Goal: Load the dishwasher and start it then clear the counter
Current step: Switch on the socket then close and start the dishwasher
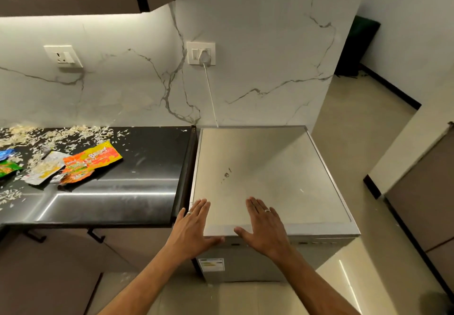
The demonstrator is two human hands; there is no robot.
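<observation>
The left hand's fingers (202, 206) lie straight and close together, flat on the near left corner of the dishwasher (267, 174) top, holding nothing; a ring sits on one of them. The left hand (192, 228) has its thumb hooked over the front edge of the lid. The right hand's fingers (255, 207) are likewise straight and slightly spread, flat on the top near its front edge, also with a ring, and holding nothing. The right hand (264, 228) has its thumb pointing left along the edge strip.

The dishwasher is a silver freestanding unit standing on the floor just right of the bench (137, 167), its door closed, a label (211, 264) on the front near the upper left corner. Its flat top carries a small dark smudge near the middle. A white cord (211, 95) runs from the far edge of the machine up to a plug in a wall socket (201, 53).

On the black bench to the left lie torn snack wrappers (91, 161), orange, yellow and silver, with blue and green ones at the far left edge. Pale flakes (54, 134) are scattered along the far left part of the bench. A second socket (63, 56) sits on the marble wall above them.
</observation>
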